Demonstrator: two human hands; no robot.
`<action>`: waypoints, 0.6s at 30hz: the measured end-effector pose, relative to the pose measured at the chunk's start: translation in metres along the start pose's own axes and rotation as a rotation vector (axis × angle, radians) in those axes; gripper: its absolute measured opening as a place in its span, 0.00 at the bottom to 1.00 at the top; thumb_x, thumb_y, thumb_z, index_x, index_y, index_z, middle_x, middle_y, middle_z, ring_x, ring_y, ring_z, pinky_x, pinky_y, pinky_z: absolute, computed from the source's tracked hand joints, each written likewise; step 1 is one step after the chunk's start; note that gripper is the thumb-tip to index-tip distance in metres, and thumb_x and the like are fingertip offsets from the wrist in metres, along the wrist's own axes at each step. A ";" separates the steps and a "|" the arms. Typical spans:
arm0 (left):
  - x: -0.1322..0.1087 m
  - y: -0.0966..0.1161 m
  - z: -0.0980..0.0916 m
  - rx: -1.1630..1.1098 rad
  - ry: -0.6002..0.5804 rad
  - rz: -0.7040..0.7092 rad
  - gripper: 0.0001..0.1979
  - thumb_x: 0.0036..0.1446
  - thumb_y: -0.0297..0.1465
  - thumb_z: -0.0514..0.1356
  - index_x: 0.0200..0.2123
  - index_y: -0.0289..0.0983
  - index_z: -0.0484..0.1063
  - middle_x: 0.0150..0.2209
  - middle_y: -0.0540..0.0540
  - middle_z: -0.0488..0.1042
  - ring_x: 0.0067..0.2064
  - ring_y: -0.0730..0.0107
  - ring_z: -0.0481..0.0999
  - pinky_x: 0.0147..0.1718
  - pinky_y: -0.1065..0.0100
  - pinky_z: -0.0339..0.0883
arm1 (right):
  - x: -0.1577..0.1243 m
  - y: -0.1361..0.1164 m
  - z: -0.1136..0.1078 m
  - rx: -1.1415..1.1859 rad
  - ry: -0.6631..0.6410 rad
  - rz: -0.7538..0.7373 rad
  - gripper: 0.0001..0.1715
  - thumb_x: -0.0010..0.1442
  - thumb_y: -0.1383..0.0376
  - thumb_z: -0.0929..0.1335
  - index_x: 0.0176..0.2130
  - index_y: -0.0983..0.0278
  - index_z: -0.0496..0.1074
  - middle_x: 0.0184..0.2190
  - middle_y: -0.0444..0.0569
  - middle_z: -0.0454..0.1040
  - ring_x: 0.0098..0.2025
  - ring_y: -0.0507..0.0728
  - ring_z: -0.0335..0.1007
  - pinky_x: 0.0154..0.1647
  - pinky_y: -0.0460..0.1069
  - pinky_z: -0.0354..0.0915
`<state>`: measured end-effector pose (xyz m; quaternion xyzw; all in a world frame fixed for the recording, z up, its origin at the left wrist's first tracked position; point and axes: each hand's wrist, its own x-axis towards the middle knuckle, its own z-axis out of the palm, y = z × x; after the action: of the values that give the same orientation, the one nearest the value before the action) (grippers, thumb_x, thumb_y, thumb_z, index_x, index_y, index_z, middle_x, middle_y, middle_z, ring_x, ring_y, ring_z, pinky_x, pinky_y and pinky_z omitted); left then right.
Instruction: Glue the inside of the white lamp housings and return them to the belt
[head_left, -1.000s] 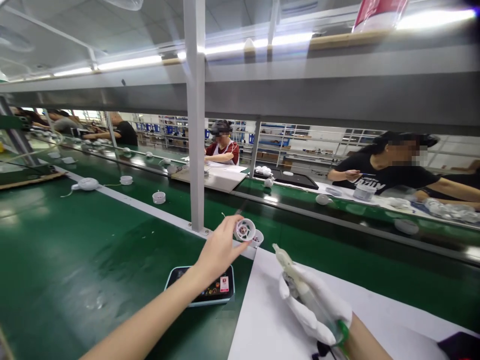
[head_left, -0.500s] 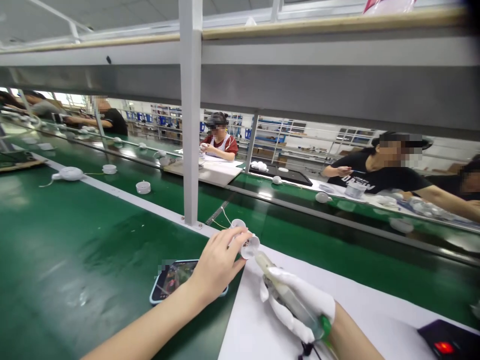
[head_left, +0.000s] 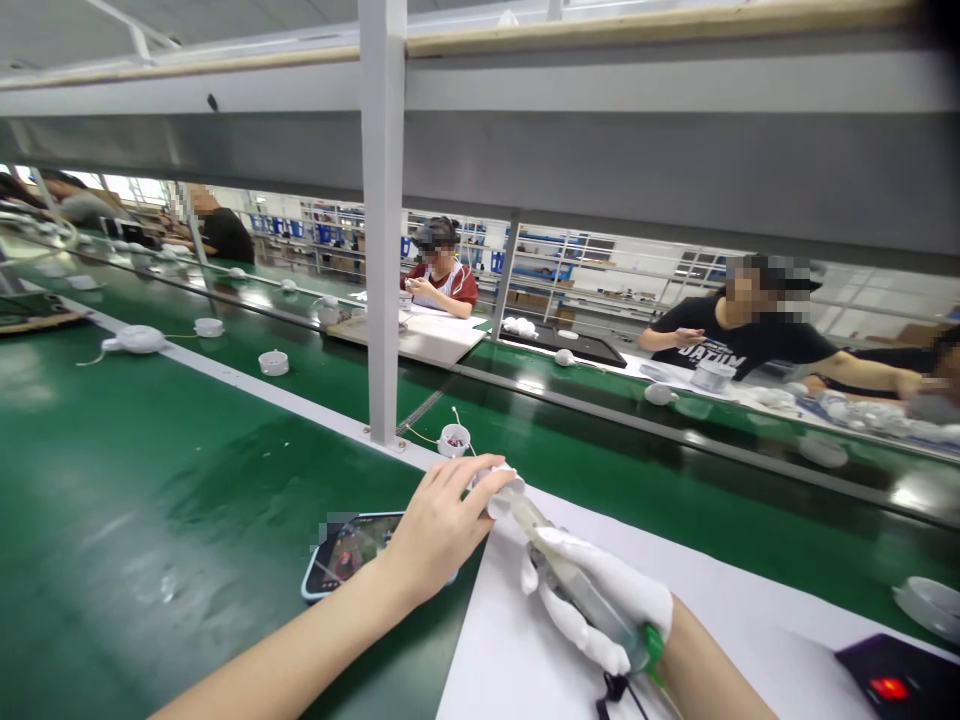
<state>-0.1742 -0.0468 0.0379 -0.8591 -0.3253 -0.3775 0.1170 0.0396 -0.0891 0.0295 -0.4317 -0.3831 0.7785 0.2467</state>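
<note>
White plastic cup (head_left: 501,496) sits gripped in the closed fingers of the left hand (head_left: 439,530), above a phone (head_left: 352,555) lying on the green tabletop (head_left: 150,480). Compared with a moment ago, a smaller white cup (head_left: 454,440) with wires now stands clear of those fingers, just beyond them. To the right, the gloved right hand (head_left: 626,590) has its fingers closed around a dispensing syringe (head_left: 585,590), whose tip looks to touch the held cup, though that is hard to see. Beneath lies a white paper sheet (head_left: 510,650), with a black device (head_left: 892,680) glowing red beside it. Across the line sit two co-workers, one in red (head_left: 439,285), one in black (head_left: 731,335).
</note>
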 end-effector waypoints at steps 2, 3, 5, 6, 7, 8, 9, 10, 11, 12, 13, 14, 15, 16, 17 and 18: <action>0.000 0.000 0.000 -0.009 0.010 -0.001 0.21 0.57 0.20 0.54 0.52 0.40 0.66 0.52 0.44 0.72 0.53 0.62 0.71 0.49 0.63 0.65 | -0.001 0.000 0.000 0.028 0.040 0.015 0.30 0.63 0.44 0.61 0.36 0.69 0.71 0.12 0.39 0.59 0.09 0.48 0.54 0.05 0.40 0.50; 0.001 0.000 0.000 -0.011 0.011 -0.001 0.20 0.57 0.20 0.54 0.52 0.40 0.66 0.52 0.44 0.72 0.53 0.62 0.71 0.49 0.63 0.65 | -0.001 0.001 0.001 0.045 0.063 0.018 0.30 0.63 0.45 0.62 0.35 0.69 0.72 0.13 0.39 0.59 0.10 0.48 0.55 0.06 0.39 0.51; 0.001 0.000 0.000 -0.008 0.005 -0.004 0.20 0.57 0.20 0.54 0.52 0.40 0.66 0.52 0.44 0.72 0.53 0.63 0.71 0.49 0.63 0.65 | 0.000 0.003 0.002 0.086 0.119 0.007 0.27 0.62 0.46 0.64 0.35 0.68 0.71 0.18 0.40 0.63 0.12 0.46 0.57 0.07 0.38 0.53; 0.001 0.000 0.000 -0.005 -0.001 -0.004 0.20 0.57 0.20 0.54 0.52 0.40 0.66 0.52 0.44 0.72 0.53 0.63 0.71 0.49 0.63 0.65 | 0.001 0.004 0.002 0.105 0.145 -0.002 0.25 0.61 0.47 0.65 0.35 0.67 0.70 0.21 0.42 0.66 0.14 0.45 0.58 0.08 0.38 0.54; 0.001 0.000 0.000 -0.003 -0.005 -0.005 0.20 0.57 0.20 0.54 0.52 0.41 0.66 0.52 0.44 0.72 0.53 0.63 0.71 0.49 0.63 0.65 | 0.002 0.005 0.002 0.123 0.165 -0.008 0.23 0.61 0.47 0.66 0.35 0.66 0.70 0.25 0.43 0.68 0.15 0.44 0.59 0.09 0.38 0.54; 0.001 0.000 0.000 -0.001 -0.008 -0.004 0.20 0.57 0.21 0.53 0.52 0.41 0.66 0.52 0.44 0.72 0.53 0.63 0.71 0.49 0.63 0.65 | 0.002 0.005 0.002 0.138 0.181 -0.012 0.22 0.60 0.48 0.67 0.35 0.65 0.69 0.28 0.44 0.70 0.15 0.44 0.59 0.10 0.38 0.55; 0.001 0.000 0.000 -0.001 -0.011 -0.005 0.20 0.58 0.21 0.53 0.52 0.41 0.66 0.52 0.44 0.72 0.53 0.63 0.71 0.49 0.63 0.65 | 0.003 0.005 0.002 0.149 0.192 -0.012 0.21 0.60 0.49 0.67 0.35 0.65 0.69 0.30 0.44 0.71 0.16 0.44 0.59 0.11 0.38 0.56; 0.001 0.001 0.000 -0.001 -0.014 -0.006 0.20 0.58 0.21 0.53 0.52 0.41 0.66 0.52 0.44 0.72 0.53 0.63 0.71 0.49 0.63 0.65 | 0.003 0.005 0.002 0.156 0.200 -0.008 0.21 0.60 0.49 0.68 0.35 0.65 0.69 0.31 0.45 0.71 0.16 0.43 0.59 0.12 0.38 0.57; 0.001 0.001 0.000 -0.001 -0.018 -0.006 0.20 0.58 0.21 0.53 0.52 0.41 0.66 0.52 0.44 0.72 0.53 0.62 0.71 0.48 0.63 0.65 | 0.002 0.005 0.002 0.159 0.204 0.002 0.21 0.59 0.49 0.68 0.36 0.65 0.69 0.31 0.45 0.71 0.16 0.44 0.60 0.12 0.38 0.57; 0.001 0.001 0.000 -0.001 -0.021 -0.007 0.20 0.58 0.21 0.52 0.53 0.41 0.66 0.52 0.44 0.72 0.53 0.62 0.71 0.48 0.63 0.65 | 0.002 0.004 0.001 0.160 0.206 0.011 0.21 0.59 0.49 0.68 0.36 0.65 0.70 0.30 0.45 0.71 0.16 0.44 0.60 0.12 0.38 0.57; 0.001 0.001 0.000 -0.002 -0.023 -0.007 0.21 0.58 0.21 0.52 0.53 0.42 0.66 0.52 0.44 0.72 0.53 0.62 0.71 0.49 0.63 0.65 | 0.002 0.004 0.001 0.157 0.204 0.017 0.22 0.59 0.48 0.68 0.37 0.66 0.70 0.28 0.44 0.70 0.16 0.45 0.60 0.11 0.38 0.57; 0.001 0.001 0.000 -0.002 -0.022 -0.006 0.21 0.58 0.21 0.52 0.53 0.42 0.66 0.52 0.44 0.72 0.53 0.62 0.71 0.49 0.63 0.65 | 0.001 0.004 0.001 0.150 0.198 0.023 0.23 0.59 0.48 0.68 0.37 0.66 0.71 0.26 0.44 0.69 0.15 0.45 0.60 0.09 0.38 0.55; 0.001 0.001 0.000 -0.003 -0.019 -0.005 0.21 0.58 0.21 0.53 0.53 0.42 0.66 0.52 0.44 0.72 0.53 0.62 0.71 0.49 0.63 0.65 | 0.001 0.004 0.000 0.142 0.189 0.027 0.24 0.59 0.48 0.68 0.36 0.67 0.71 0.24 0.43 0.67 0.14 0.46 0.59 0.08 0.39 0.54; 0.001 0.001 0.000 -0.005 -0.013 -0.003 0.21 0.58 0.21 0.53 0.53 0.42 0.66 0.52 0.44 0.72 0.52 0.63 0.71 0.49 0.63 0.65 | 0.001 0.004 0.000 0.135 0.178 0.028 0.24 0.60 0.47 0.67 0.36 0.68 0.71 0.22 0.42 0.66 0.13 0.46 0.59 0.07 0.39 0.52; 0.001 0.001 0.000 -0.008 -0.008 -0.002 0.21 0.58 0.20 0.53 0.52 0.41 0.66 0.52 0.44 0.72 0.52 0.63 0.71 0.48 0.63 0.65 | 0.001 0.005 0.000 0.129 0.169 0.022 0.25 0.60 0.47 0.67 0.35 0.68 0.71 0.22 0.42 0.65 0.13 0.46 0.59 0.06 0.40 0.51; 0.001 0.001 0.000 -0.011 -0.003 0.000 0.20 0.58 0.20 0.53 0.52 0.41 0.66 0.52 0.44 0.72 0.52 0.63 0.71 0.48 0.63 0.65 | 0.002 0.005 0.001 0.127 0.164 0.012 0.25 0.60 0.47 0.67 0.35 0.68 0.71 0.22 0.42 0.65 0.13 0.46 0.59 0.06 0.39 0.51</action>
<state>-0.1729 -0.0471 0.0388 -0.8602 -0.3236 -0.3779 0.1117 0.0379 -0.0912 0.0244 -0.4796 -0.3090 0.7648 0.2992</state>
